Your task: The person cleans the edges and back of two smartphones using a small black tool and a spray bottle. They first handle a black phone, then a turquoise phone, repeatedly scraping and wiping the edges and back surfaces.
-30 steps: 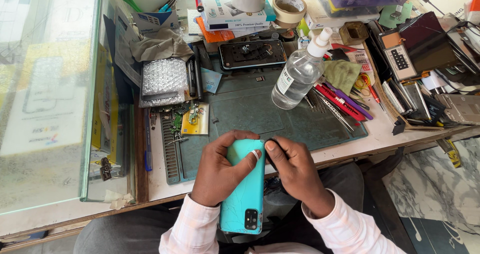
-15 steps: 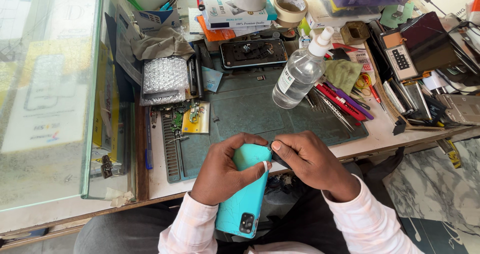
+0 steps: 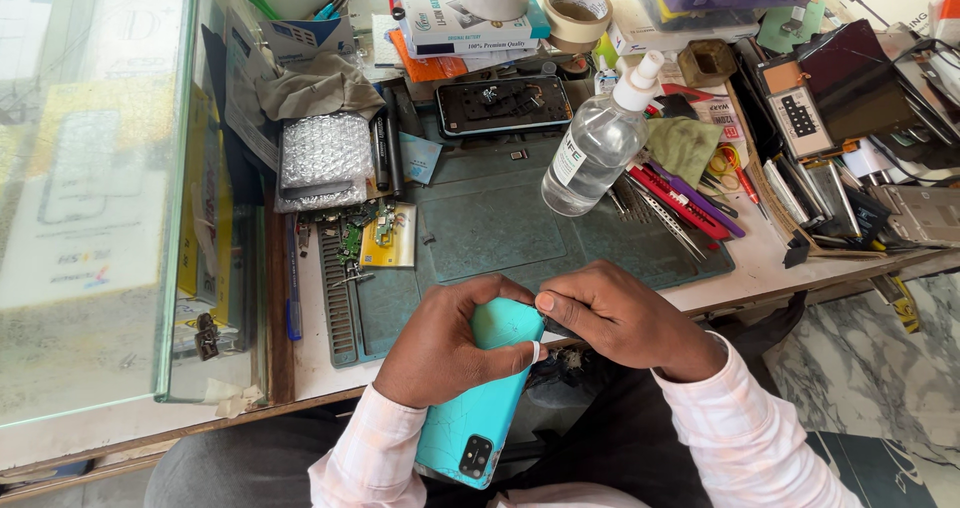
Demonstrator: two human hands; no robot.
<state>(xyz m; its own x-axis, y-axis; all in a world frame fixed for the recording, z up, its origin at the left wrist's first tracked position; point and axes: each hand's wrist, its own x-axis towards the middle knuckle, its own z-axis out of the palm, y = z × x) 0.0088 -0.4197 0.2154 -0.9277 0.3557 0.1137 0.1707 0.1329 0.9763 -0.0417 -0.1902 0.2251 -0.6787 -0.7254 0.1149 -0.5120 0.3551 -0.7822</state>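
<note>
A turquoise phone [image 3: 478,408] lies back up over my lap, its camera block at the near end and fine cracks across the back. My left hand [image 3: 448,348] wraps around its upper half. My right hand [image 3: 615,318] is pinched at the phone's top right corner, thumb and forefinger pressed together on the edge; whether they hold a small tool I cannot tell. Both hands hover at the front edge of the dark green work mat [image 3: 500,228].
On the mat stand a clear spray bottle [image 3: 598,143], an opened black phone [image 3: 503,105] and small circuit parts [image 3: 375,233]. Red and purple hand tools [image 3: 685,203] lie right. Tape rolls [image 3: 577,8], boxes and a bubble-wrap pack [image 3: 322,153] crowd the back. A glass case [image 3: 90,188] stands left.
The phone has tilted and shifted slightly right in my left hand. My right hand has moved from the phone's side up to its top corner.
</note>
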